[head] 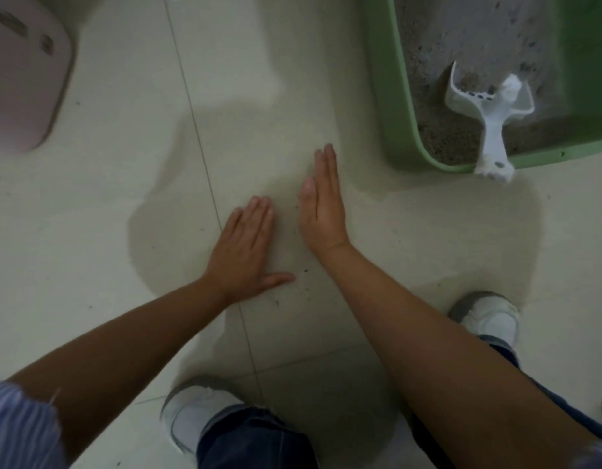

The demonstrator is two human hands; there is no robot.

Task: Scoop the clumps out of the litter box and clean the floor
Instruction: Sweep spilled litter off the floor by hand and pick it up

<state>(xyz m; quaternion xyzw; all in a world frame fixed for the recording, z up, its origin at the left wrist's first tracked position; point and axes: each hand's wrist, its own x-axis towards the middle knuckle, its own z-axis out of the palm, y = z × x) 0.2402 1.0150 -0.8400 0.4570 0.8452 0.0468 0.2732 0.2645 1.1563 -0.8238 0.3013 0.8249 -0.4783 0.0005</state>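
Observation:
A green litter box (396,106) with grey litter stands at the upper right. A white scoop (492,113) lies in it, its handle resting over the front rim. My left hand (245,248) lies flat on the pale tiled floor (123,231), fingers straight and thumb spread. My right hand (323,204) stands on its edge on the floor, fingers straight, just left of the box. Small dark litter grains (301,282) are scattered on the tiles between and below the two hands.
A pinkish-white rounded object (22,82) sits at the upper left. My two white shoes (198,414) (489,316) stand on the floor at the bottom, close to the hands. A tile seam (205,177) runs up the floor.

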